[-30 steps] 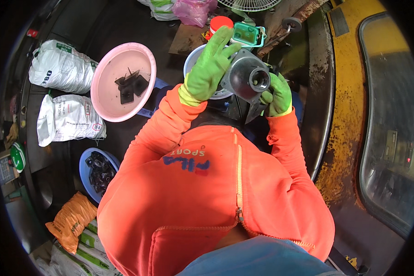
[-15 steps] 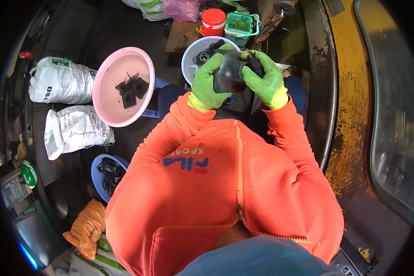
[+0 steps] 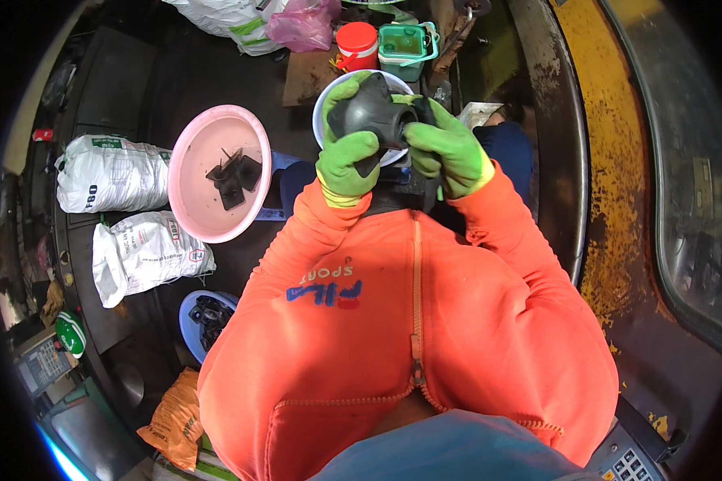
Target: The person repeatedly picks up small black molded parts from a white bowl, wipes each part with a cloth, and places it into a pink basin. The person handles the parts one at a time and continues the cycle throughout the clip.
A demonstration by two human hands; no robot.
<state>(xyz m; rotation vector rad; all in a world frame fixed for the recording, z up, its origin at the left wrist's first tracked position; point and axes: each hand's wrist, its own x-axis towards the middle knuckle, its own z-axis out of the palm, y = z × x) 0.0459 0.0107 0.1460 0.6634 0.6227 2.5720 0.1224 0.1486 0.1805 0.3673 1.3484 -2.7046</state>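
My left hand (image 3: 346, 156), in a green glove, is closed round a smooth black moulded part (image 3: 367, 111) with a wide flared body and a short round neck. The neck's opening now points toward my right hand (image 3: 448, 151), also gloved in green. Its thumb and fingers are bent closed at the neck's rim. Whether a small tool is also in that hand is hidden. Below the part stands a pale blue basin (image 3: 319, 108), mostly covered by my hands.
To the left, a pink basin (image 3: 186, 184) holds several black pieces; a blue basin (image 3: 191, 333) of black parts stands lower. White sacks (image 3: 108, 172) lie farther left. Beyond my hands are a red-lidded jug (image 3: 357, 44) and a green container (image 3: 401, 52). Yellow rusted metal (image 3: 598, 240) rises at right.
The black part has turned in my hands, so its round neck faces right and nearer me. My left hand has shifted slightly left and down; my right fingers have moved onto the neck's rim.
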